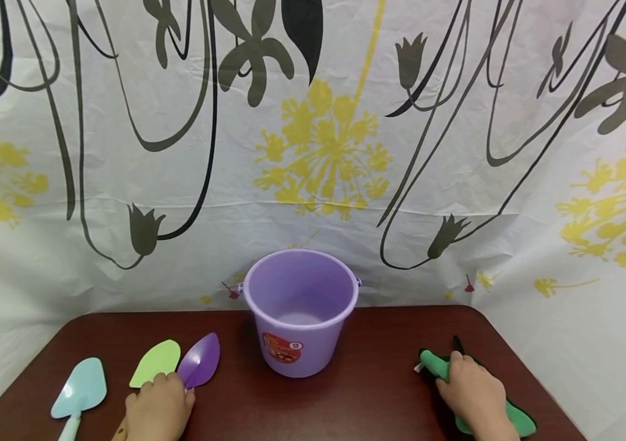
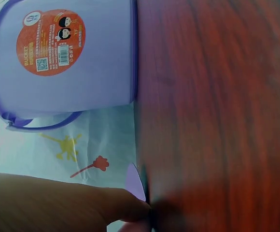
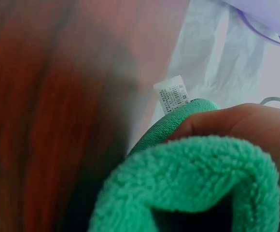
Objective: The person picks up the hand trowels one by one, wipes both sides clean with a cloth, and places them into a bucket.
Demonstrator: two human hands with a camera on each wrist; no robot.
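My left hand (image 1: 158, 407) is at the front left, fingers curled over the handle end of a purple toy shovel (image 1: 199, 361). The left wrist view shows the thumb beside the purple blade (image 2: 135, 183), close to the tabletop. A lime-green toy shovel (image 1: 157, 362) lies just beyond the fingers, its lower end hidden by the hand. On the right, my right hand (image 1: 475, 392) grips a green fleecy cloth (image 1: 521, 420) lying on the table. The right wrist view shows the cloth's folded edge (image 3: 193, 162) and a white label (image 3: 173, 94).
A purple bucket (image 1: 302, 349) stands upright at the table's back middle, between the hands. A light-blue toy shovel (image 1: 80, 389) lies at the far left. Behind the brown table (image 1: 368, 398) hangs a white patterned curtain (image 1: 324, 233).
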